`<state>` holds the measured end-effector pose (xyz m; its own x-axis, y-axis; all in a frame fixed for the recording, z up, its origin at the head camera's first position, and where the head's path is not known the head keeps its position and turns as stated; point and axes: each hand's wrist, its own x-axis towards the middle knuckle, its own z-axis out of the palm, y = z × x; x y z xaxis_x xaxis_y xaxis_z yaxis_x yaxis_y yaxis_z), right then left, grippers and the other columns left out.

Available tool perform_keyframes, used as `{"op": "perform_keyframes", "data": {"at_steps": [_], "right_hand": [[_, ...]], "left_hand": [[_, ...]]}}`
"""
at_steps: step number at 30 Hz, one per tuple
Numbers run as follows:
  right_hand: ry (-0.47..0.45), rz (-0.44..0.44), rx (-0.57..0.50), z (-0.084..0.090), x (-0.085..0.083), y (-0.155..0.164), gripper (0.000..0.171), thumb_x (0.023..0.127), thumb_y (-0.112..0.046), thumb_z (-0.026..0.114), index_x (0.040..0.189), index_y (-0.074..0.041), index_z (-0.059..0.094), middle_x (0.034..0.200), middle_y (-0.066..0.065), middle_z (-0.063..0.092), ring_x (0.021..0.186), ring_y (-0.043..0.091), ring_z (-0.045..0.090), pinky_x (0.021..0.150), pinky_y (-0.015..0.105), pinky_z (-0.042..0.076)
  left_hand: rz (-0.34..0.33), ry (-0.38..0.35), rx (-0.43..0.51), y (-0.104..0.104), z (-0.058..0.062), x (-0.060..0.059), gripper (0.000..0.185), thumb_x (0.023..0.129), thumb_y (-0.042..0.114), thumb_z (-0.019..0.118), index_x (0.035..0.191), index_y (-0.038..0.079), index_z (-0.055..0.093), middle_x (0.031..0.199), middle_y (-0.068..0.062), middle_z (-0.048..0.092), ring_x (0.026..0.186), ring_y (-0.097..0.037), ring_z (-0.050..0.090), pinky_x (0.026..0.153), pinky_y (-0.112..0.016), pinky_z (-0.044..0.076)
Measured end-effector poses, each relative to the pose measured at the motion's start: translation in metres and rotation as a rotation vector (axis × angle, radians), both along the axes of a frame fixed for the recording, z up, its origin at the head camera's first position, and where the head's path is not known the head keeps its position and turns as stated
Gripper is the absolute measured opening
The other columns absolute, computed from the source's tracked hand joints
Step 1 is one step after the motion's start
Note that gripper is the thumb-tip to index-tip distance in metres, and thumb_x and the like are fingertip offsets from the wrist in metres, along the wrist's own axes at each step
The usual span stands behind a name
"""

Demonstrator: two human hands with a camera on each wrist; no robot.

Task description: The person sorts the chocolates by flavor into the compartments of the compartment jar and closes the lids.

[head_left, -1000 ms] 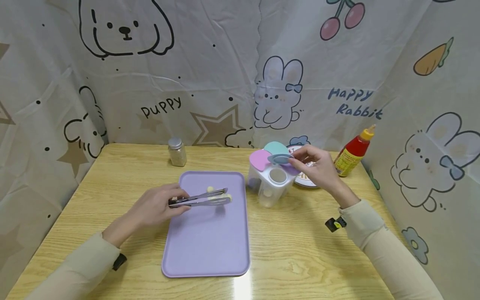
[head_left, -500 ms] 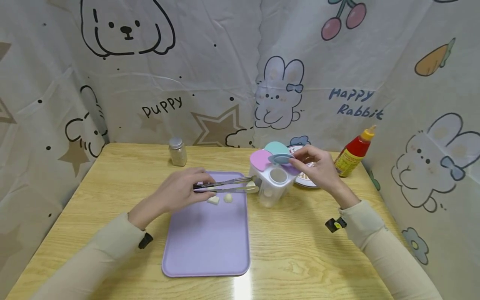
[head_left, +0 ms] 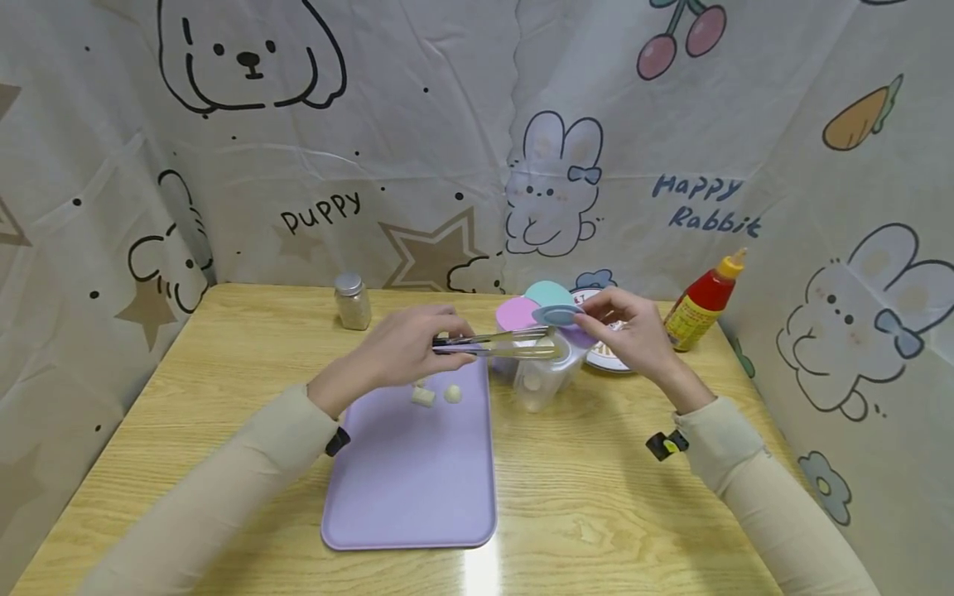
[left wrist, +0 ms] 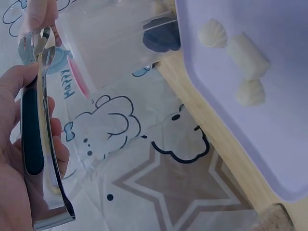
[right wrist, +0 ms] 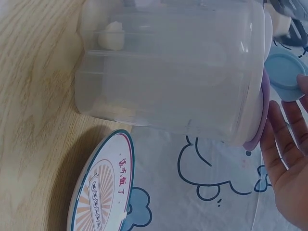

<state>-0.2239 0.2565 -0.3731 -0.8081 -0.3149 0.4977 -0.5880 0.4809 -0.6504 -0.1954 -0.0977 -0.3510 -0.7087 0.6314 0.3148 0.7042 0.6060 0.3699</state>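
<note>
Tongs over the open jar

Left hand (head_left: 406, 352) squeezes tongs (head_left: 495, 341) on a piece above the container (head_left: 540, 372); right hand (head_left: 626, 331) pinches the blue lid (head_left: 555, 314) up (centre tips, then ease the squeeze).

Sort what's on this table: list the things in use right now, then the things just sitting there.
In use:
left hand gripping tongs
right hand holding the blue lid open
clear container
white pieces on the purple tray

Just sitting there:
shaker jar
red sauce bottle
plate
</note>
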Motion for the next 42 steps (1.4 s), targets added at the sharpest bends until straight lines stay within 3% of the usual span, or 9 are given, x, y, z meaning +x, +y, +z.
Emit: {"op": "perform_keyframes", "data": {"at_steps": [9,23,32,42], "right_hand": [[0.001,-0.003,0.005,0.002,0.001,0.0,0.013,0.09,0.005,0.078,0.102,0.0,0.073,0.098,0.012,0.073,0.082,-0.002,0.064,0.074,0.014,0.055],[0.001,0.002,0.002,0.002,0.001,0.0,0.013,0.09,0.004,0.078,0.102,-0.001,0.074,0.099,0.015,0.073,0.082,-0.002,0.064,0.074,0.014,0.055],[0.003,0.005,-0.001,0.001,0.0,0.0,0.013,0.09,0.005,0.078,0.101,0.0,0.074,0.099,0.015,0.073,0.082,-0.002,0.064,0.075,0.013,0.055],[0.004,0.005,-0.007,0.001,0.0,0.0,0.014,0.089,0.005,0.078,0.101,-0.001,0.074,0.098,0.012,0.073,0.081,-0.001,0.064,0.074,0.014,0.055]], "left_hand": [[-0.008,-0.007,-0.019,0.015,0.002,-0.012,0.019,0.093,0.034,0.081,0.105,0.02,0.078,0.087,0.005,0.063,0.068,-0.008,0.048,0.059,-0.023,0.035],[0.007,-0.026,-0.018,0.018,0.002,-0.018,0.023,0.09,0.034,0.082,0.106,0.018,0.079,0.09,0.005,0.064,0.073,-0.01,0.051,0.064,-0.026,0.04],[0.009,-0.031,-0.005,0.005,0.001,-0.013,0.023,0.09,0.036,0.083,0.104,0.019,0.078,0.089,0.004,0.066,0.071,-0.009,0.052,0.064,-0.026,0.04],[0.052,-0.053,-0.021,-0.028,-0.001,0.002,0.027,0.089,0.036,0.084,0.109,0.018,0.079,0.09,0.003,0.067,0.072,-0.009,0.051,0.062,-0.025,0.039]]}}
